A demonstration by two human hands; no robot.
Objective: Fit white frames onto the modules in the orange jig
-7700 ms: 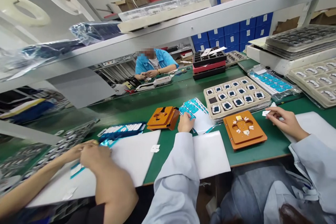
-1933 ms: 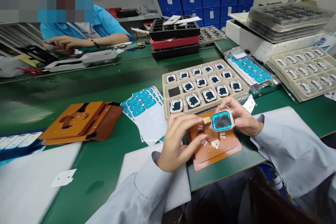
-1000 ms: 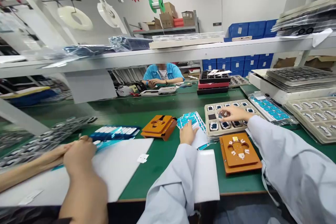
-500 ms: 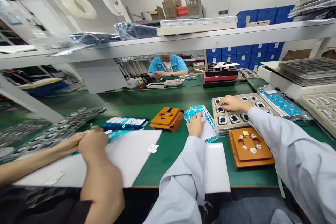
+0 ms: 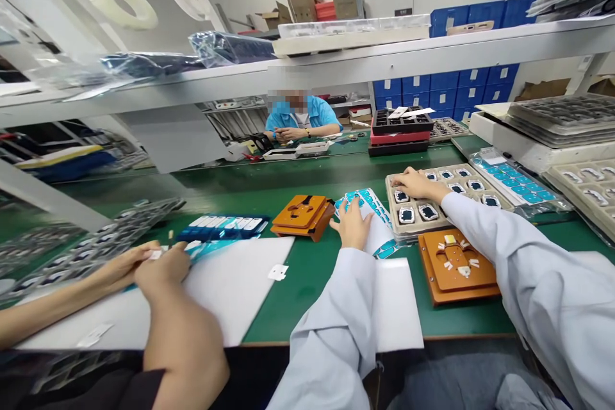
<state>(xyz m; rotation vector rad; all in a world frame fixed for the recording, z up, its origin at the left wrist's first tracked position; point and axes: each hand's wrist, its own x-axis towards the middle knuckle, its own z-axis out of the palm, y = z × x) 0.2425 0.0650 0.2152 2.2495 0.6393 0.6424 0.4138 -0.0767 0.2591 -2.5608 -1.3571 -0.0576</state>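
My left hand [image 5: 352, 224] has its fingers spread over blue-and-white sticker sheets [image 5: 384, 248], touching the near edge of the stack. My right hand [image 5: 418, 184] reaches over a beige tray [image 5: 391, 205] of white-framed parts with dark centres, such as one part [image 5: 406, 214]. Its fingers curl down at the tray's far left pocket; whatever lies between the fingertips is hidden. Below my right forearm sits an orange fixture [image 5: 456, 269] with small white pieces on it. A white foam sheet [image 5: 398, 307] lies beneath my left forearm.
At left, a co-worker's hands [image 5: 161, 262] hold a small piece above a white sheet [image 5: 230, 282]. Another orange fixture [image 5: 302, 214] stands mid-table. Behind are stacked black and red trays [image 5: 398, 138]; a bagged blue sticker sheet [image 5: 516, 186] lies right. A shelf beam [image 5: 336, 80] crosses above.
My right hand has shifted left and back to the tray's far left corner. My left hand's fingers have lifted and spread. The view has shifted slightly.
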